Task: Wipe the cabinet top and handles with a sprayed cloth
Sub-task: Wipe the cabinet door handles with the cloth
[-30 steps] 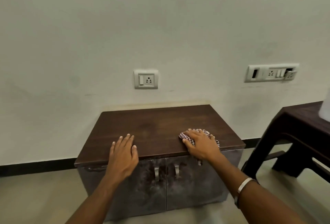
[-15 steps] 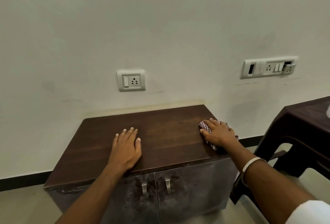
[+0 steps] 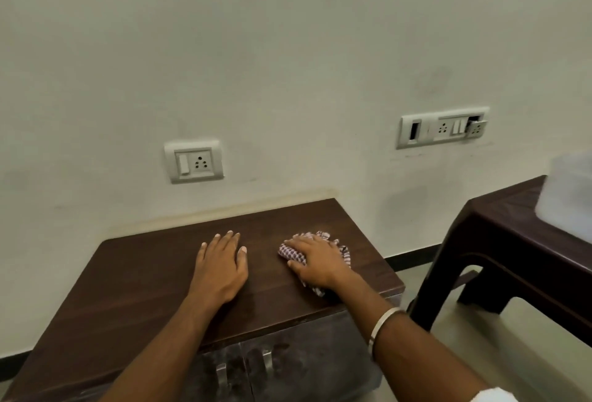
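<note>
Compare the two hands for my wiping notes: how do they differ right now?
The left hand lies bare and flat on the cabinet top, fingers straight; the right hand presses the checked cloth. The right wrist wears a bangle; the left wears none. Both rest palm down on the top.

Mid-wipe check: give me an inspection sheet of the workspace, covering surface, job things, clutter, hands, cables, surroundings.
Surface: dark brown wooden cabinet top, against the wall.
Job's things: red-and-white checked cloth on the top's right part; two metal door handles below the front edge.
Clutter: nothing seen on the top.
Hands: left hand flat on the top; right hand presses the cloth.
Cables: nothing seen.
Surroundings: white wall socket, long switch panel, dark plastic table to the right.
</note>
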Demonstrator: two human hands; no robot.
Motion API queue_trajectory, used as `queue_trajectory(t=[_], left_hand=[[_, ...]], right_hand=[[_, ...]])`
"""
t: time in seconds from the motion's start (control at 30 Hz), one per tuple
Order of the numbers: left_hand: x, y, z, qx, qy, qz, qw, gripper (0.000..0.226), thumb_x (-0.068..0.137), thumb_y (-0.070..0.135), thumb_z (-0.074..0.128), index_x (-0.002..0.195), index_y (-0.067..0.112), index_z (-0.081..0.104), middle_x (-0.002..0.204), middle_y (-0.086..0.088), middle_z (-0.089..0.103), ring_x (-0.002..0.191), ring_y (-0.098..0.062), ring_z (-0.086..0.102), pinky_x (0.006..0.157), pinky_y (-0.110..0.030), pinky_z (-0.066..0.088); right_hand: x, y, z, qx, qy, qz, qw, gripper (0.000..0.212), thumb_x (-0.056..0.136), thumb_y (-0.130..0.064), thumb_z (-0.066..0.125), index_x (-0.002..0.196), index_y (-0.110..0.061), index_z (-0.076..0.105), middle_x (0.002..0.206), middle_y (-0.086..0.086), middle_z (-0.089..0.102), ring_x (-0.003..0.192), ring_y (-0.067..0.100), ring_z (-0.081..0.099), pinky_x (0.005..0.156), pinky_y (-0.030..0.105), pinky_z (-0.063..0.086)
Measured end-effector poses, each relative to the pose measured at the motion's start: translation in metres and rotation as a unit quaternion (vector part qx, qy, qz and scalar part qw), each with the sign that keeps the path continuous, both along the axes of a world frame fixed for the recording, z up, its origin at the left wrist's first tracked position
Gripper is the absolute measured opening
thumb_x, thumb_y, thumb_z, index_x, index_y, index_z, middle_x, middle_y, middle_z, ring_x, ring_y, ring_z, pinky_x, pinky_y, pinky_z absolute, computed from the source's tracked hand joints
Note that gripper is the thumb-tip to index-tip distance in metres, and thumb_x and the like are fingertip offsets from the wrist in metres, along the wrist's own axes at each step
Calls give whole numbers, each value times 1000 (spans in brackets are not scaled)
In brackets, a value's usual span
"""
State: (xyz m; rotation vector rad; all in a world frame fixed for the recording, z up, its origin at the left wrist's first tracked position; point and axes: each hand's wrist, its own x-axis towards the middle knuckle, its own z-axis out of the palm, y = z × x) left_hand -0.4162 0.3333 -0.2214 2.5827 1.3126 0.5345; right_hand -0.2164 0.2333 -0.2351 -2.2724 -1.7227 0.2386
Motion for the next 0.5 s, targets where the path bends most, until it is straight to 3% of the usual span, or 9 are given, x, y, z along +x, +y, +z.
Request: queue_trajectory(t=[0.37,0.5], left_hand=[[30,-48,17,-9,-18,-57,998,51,102,36,29,151,20,29,158,2,26,148,-17,16,121,-38,8],[55,-68,33,6,-43,-92,995,51,102,35,29,150,20,30,158,2,27,148,-17,17,121,-39,9]], right_hand=[[1,-72,10,67,67,37,995,41,92,-30,58,133,-27,56,137,-3,55,128,16,45,112,36,33],[20,-96,26,53,51,-5,997,38,93,-26,57,131,-26,57,132,0,58,121,22,51,106,42,41]])
